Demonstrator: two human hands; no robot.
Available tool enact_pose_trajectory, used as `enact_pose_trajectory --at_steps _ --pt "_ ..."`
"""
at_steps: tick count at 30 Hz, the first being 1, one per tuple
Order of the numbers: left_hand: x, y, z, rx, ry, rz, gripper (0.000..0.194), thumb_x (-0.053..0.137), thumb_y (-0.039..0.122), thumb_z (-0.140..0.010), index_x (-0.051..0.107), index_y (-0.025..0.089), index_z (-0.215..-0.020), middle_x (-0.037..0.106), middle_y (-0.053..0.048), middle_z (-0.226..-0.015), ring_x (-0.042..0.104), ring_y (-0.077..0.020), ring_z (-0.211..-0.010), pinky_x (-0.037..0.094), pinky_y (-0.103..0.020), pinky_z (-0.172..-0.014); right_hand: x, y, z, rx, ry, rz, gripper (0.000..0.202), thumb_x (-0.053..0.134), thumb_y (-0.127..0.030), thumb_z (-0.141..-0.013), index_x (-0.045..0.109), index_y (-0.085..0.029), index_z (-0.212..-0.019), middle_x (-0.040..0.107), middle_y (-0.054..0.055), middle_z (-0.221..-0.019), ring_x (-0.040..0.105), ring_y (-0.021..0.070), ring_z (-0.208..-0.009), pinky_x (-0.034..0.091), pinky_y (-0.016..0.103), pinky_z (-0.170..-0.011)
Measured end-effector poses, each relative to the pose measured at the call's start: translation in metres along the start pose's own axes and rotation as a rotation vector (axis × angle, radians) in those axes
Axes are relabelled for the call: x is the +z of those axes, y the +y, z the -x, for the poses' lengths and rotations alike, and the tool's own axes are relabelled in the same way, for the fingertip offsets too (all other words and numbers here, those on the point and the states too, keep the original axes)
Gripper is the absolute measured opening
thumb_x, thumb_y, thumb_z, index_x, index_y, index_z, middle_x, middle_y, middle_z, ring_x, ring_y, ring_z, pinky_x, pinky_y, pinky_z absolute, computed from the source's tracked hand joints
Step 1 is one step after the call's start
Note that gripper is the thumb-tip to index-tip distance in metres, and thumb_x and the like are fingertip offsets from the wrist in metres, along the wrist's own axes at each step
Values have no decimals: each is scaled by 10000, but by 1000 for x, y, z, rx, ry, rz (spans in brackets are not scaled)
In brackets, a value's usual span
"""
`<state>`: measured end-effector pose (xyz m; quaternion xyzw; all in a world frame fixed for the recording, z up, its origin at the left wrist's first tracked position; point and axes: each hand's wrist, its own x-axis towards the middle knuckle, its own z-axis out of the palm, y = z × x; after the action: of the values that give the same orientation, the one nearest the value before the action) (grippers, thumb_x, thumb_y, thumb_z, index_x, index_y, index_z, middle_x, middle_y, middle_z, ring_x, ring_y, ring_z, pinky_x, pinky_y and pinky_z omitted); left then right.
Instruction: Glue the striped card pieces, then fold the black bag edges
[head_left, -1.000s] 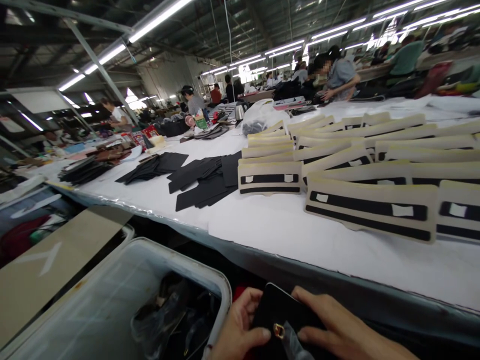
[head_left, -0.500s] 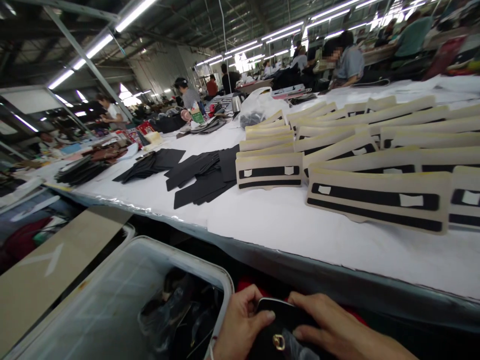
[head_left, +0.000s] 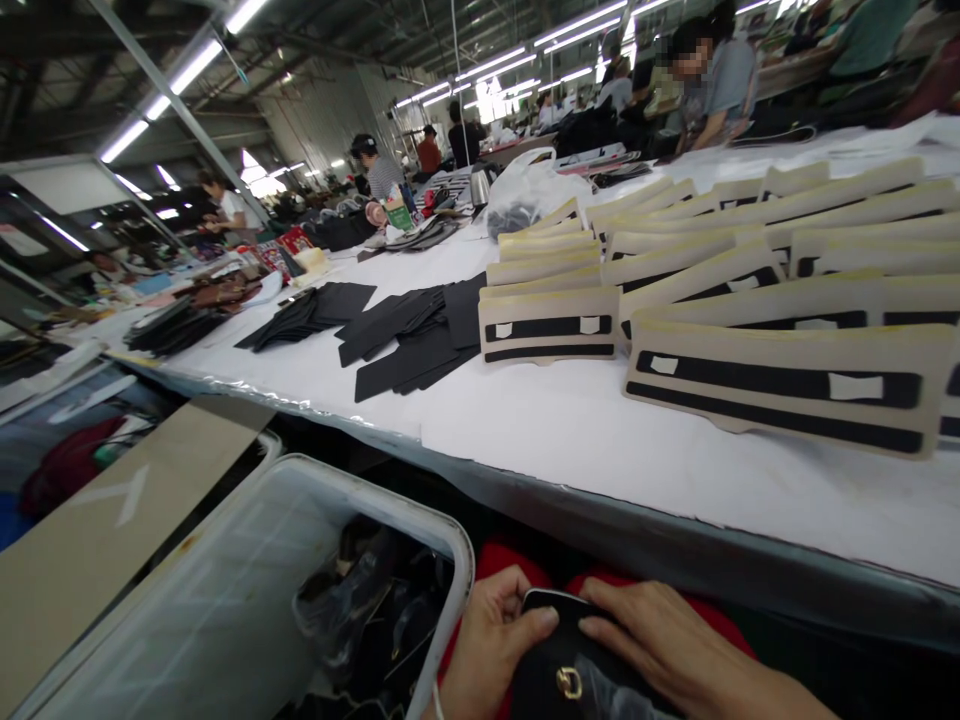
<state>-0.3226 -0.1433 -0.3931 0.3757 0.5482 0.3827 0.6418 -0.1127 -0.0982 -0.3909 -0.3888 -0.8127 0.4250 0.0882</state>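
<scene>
At the bottom of the head view, my left hand (head_left: 499,635) pinches the left edge of a black piece (head_left: 546,655) between thumb and fingers. The piece has a pale rounded top edge, a gold metal ring (head_left: 568,683) and clear plastic film (head_left: 619,700) on it. My right hand (head_left: 656,635) grips the piece's upper right side, thumb and fingers on its edge. The lower part of the piece is cut off by the frame. Red cloth (head_left: 510,562) shows behind both hands.
A white bin (head_left: 439,520) with black, plastic-wrapped items stands left of my hands, beside a cardboard sheet (head_left: 142,490). On the white table (head_left: 480,420) beyond are beige panels (head_left: 547,340) with black strips and stacks of black pieces (head_left: 420,340). Several people work farther back.
My right fingers and thumb have come closer together near the top of the black piece. The view has shifted slightly, and more red cloth shows.
</scene>
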Motion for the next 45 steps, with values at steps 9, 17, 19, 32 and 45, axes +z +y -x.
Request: enact_pose_trajectory --at_steps 9,17,19,32,45 --pt "-5 -7 4 -2 -68 70 399 783 444 -687 515 153 -744 508 32 -638 416 -82 -575 293 -212 -545 1 -15 -18 -56 75 -56 235 411 -383 -991 584 -250 -906 654 -6 -802 611 161 -721 431 254 -673" --pt "2 22 19 360 392 -369 247 585 377 -874 687 220 -1035 670 -87 -976 606 -242 -908 454 -328 -843 -25 -38 -17 166 357 20 315 264 -466 -989 474 -254 -889 594 -18 -628 605 203 -558 391 298 -564" --pt "14 28 22 432 354 -342 300 610 401 -857 698 235 -1091 688 -106 -1045 607 -285 -984 445 -355 -906 -29 -46 -20 171 457 -15 320 270 -501 -974 468 -258 -910 613 -13 -637 625 212 -557 415 303 -558" --pt "7 27 19 462 282 -272 743 826 267 -638 567 281 -1335 535 -106 -1416 377 -397 -1361 66 -515 -1181 -6 -78 -35 -136 420 -431 272 378 -442 -980 534 -228 -1043 709 60 -982 692 181 -825 547 266 -759" --pt "-23 117 30 191 -82 -148 183 626 310 -798 691 146 -849 619 -8 -746 546 -169 -746 394 -253 -679 -39 -76 -24 -275 689 124 171 587 -319 -887 569 -261 -1048 650 40 -933 654 204 -830 553 306 -717"
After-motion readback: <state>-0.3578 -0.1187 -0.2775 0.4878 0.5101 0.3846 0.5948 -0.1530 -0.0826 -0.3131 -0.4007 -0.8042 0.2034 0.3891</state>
